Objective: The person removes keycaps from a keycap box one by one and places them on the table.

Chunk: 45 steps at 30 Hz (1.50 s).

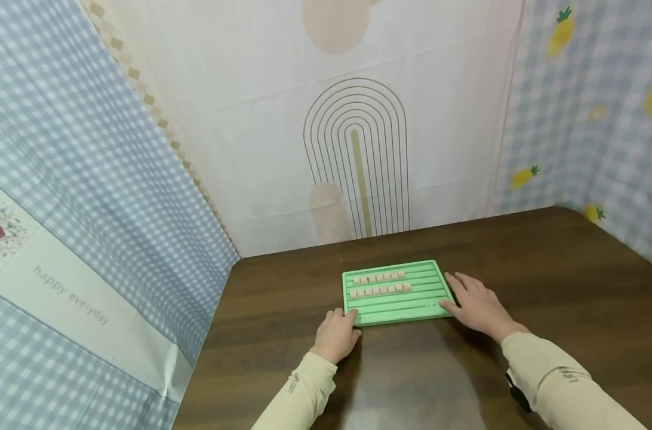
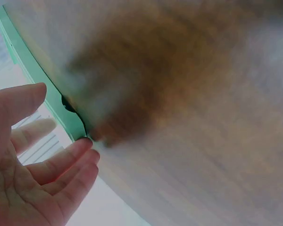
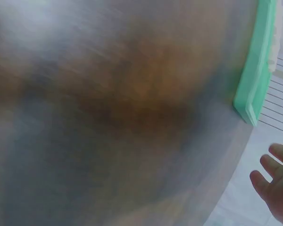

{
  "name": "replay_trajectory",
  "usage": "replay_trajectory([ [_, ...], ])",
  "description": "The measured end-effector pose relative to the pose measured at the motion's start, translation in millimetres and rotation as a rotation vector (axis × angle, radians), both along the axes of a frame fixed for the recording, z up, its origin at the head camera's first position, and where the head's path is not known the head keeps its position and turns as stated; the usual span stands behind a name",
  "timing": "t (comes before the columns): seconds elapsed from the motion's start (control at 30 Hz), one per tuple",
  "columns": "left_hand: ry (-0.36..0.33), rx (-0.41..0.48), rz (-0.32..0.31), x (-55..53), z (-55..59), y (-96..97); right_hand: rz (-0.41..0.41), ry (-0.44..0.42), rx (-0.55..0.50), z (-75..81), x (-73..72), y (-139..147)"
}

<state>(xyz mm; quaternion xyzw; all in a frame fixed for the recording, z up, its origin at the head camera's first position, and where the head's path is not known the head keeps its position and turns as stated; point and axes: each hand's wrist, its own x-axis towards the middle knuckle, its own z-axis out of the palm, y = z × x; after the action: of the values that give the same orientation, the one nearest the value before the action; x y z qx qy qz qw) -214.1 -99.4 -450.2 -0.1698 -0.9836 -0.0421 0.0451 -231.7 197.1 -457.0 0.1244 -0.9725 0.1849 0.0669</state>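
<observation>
A light green tray with raised ridges (image 1: 425, 292) lies flat on the dark wooden table. Two rows of small cream letter tiles (image 1: 380, 290) sit on its ridges, towards the left; their letters are too small to read. My left hand (image 1: 335, 335) is at the tray's near left corner, one fingertip over the rim. In the left wrist view its fingers are fairly straight around the green corner (image 2: 68, 117). Beside the tray's right edge, my right hand (image 1: 479, 304) spreads its fingers, with the thumb by the near right corner. The right wrist view shows only part of that hand.
The brown table (image 1: 283, 286) extends around the tray on all sides. Behind it hangs a white cloth (image 1: 251, 149) with an arch print. Blue checked cloths (image 1: 89, 149) hang at left and right. A dark band (image 1: 518, 394) shows under the right sleeve.
</observation>
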Motion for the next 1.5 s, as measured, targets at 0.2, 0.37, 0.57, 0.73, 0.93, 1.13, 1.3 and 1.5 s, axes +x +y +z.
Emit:
replay_trajectory([
  [0.2,0.109,0.006,-0.022,-7.2,-4.1,-3.9,0.046,0.018,0.004,1.9,-16.1,-10.9],
  [0.37,0.223,-0.005,-0.045,-13.2,-8.5,-5.7,0.073,0.032,0.029,-3.3,-31.9,-27.3],
  [0.57,0.259,0.000,-0.066,-15.7,-13.2,-6.8,0.076,0.038,0.035,-13.8,-47.2,-46.6],
  [0.73,0.255,-0.019,-0.089,-17.3,-16.0,-8.2,0.068,0.013,0.018,-16.3,-54.0,-56.5],
  [0.93,0.317,-0.128,-0.107,-20.7,-16.0,-5.8,0.066,0.000,0.033,-13.1,-61.3,-59.1],
  [1.13,0.349,-0.173,-0.108,-22.1,-17.3,-0.1,0.066,0.038,0.055,-13.9,-62.8,-57.2],
  [1.3,0.322,-0.201,-0.109,-20.6,-17.9,-1.0,0.053,0.057,0.052,-21.4,-63.8,-59.3],
  [1.5,0.324,-0.208,-0.094,-21.2,-14.9,-1.4,0.050,0.070,0.033,-12.9,-63.2,-57.1],
])
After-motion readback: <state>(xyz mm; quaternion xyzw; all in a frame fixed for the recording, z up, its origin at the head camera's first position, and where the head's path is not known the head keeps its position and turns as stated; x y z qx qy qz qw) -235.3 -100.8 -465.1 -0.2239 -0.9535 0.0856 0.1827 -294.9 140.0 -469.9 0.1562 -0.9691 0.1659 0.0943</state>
